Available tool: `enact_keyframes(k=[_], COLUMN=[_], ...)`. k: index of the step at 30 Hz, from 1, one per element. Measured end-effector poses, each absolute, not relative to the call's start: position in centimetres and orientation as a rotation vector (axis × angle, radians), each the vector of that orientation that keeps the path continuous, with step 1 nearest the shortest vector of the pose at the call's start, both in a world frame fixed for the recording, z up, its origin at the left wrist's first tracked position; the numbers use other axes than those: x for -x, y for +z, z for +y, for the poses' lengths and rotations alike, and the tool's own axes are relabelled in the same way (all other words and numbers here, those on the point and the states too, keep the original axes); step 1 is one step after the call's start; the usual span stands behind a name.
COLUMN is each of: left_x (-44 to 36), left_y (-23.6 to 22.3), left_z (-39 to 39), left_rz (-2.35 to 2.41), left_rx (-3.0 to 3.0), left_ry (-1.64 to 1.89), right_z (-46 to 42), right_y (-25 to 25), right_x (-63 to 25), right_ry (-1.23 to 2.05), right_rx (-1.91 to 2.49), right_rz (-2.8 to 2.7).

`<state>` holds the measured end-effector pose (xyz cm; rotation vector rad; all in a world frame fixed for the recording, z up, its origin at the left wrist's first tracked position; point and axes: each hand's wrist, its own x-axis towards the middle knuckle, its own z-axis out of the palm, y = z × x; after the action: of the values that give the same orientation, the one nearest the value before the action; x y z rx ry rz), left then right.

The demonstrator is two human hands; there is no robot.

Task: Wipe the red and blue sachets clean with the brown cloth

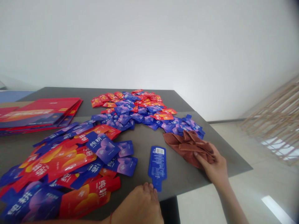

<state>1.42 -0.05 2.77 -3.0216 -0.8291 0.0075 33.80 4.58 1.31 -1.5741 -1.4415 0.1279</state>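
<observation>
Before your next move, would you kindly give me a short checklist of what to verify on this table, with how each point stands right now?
1. Blue spouted sachet lies by itself, barcode side up, on the dark grey table: ok.
2. Right hand is on the crumpled rust-brown cloth: ok.
3. Cloth sits apart from the other sachets: not ok; its upper edge meets blue ones.
4. Left hand is apart from the blue spouted sachet: cannot tell; the fingertips are very near its tip.
5. Red and blue sachet heap is sorted by colour: not ok; the colours are mixed.
</observation>
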Motion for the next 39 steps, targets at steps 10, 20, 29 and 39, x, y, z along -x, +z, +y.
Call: enact_keyframes(k=[10, 20, 29, 39], left_x=[-1.3, -1.4, -1.6, -1.5], left_y=[2.8, 3.4, 3.2, 3.8], left_z=[0.1, 0.1, 0.3, 0.3], left_rz=[-0.825, -0.833, -0.872, -0.702], left_rx=[3.044, 3.031, 3.048, 2.991], left_ry=[0.017, 0.061, 0.086, -0.046], right_z=[4.6, 4.6, 4.8, 5.2], right_y=[1.4, 1.4, 1.4, 1.4], right_x=[-33.7, -33.8, -33.7, -33.7], right_ry=[0.132, 0.125, 0.122, 0.096], right_rx=[1.580, 1.574, 1.565, 1.542], right_rz=[-1.445, -1.459, -1.474, -1.503])
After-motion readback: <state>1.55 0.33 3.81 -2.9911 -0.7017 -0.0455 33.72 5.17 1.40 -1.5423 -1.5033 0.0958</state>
